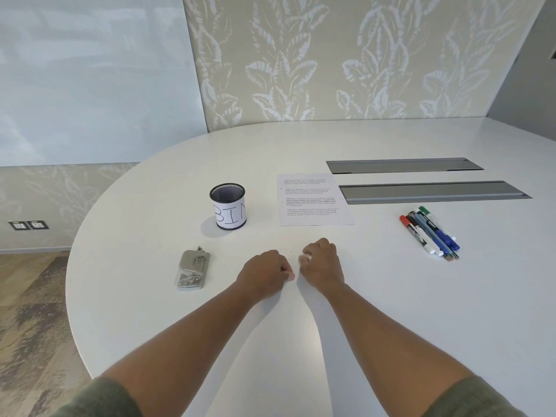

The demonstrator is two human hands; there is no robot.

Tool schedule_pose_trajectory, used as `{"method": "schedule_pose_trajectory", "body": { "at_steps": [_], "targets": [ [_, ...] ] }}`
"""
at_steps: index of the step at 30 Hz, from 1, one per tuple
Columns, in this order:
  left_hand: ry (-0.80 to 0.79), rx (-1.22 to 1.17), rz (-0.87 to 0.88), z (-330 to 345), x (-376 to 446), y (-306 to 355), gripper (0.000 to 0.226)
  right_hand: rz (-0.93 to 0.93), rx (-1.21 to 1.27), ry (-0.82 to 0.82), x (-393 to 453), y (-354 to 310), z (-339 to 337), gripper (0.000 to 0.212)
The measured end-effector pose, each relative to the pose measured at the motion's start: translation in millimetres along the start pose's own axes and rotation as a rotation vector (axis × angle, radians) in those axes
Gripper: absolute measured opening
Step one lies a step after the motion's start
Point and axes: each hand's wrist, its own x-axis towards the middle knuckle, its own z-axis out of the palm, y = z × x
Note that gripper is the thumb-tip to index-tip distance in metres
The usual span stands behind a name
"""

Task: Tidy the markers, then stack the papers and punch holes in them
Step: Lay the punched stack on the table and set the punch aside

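Head view: white rounded table (331,326), both forearms stretched fwd over it, green sleeves at the bottom edge. Left hand (264,273) and right hand (323,264) sit side by side near table centre, each curled into a loose fist, knuckles up, nothing in either. Small gap btwn them; thumbs face each other.

Markers (428,233) lie in a tight bunch on the right side of the table, well apart from the hands, roughly parallel and angled. Caps seen: red, black, green, blue; a couple of slim pens mixed in. They sit just in front of two grey recessed cable trays (433,192) set into the tabletop.

Papers (311,200): printed sheet w/ text paragraphs lying flat, beyond the right hand, btwn the pen cup and the trays. Can't tell if more than one sheet.

Black mesh cup (227,206) stands upright left of the paper, white label w/ handwritten "BIN". Looks empty from this angle.

Metal hole punch (192,269) lies left of the left hand, near the table's left edge, in front of the cup.
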Motion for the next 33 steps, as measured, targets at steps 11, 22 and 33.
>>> {"method": "schedule_pose_trajectory", "body": {
  "at_steps": [11,22,33],
  "targets": [
    [0.04,-0.134,-0.088,8,5,-15,0.014,0.031,-0.056,-0.061,16,-10,0,0.024],
    [0.056,-0.141,-0.073,5,5,-17,0.016,0.042,0.002,-0.064,25,-18,6,0.016],
    [0.058,-0.183,-0.089,5,8,-20,0.014,0.076,-0.031,-0.145,34,-25,12,0.015]
  ]
}}
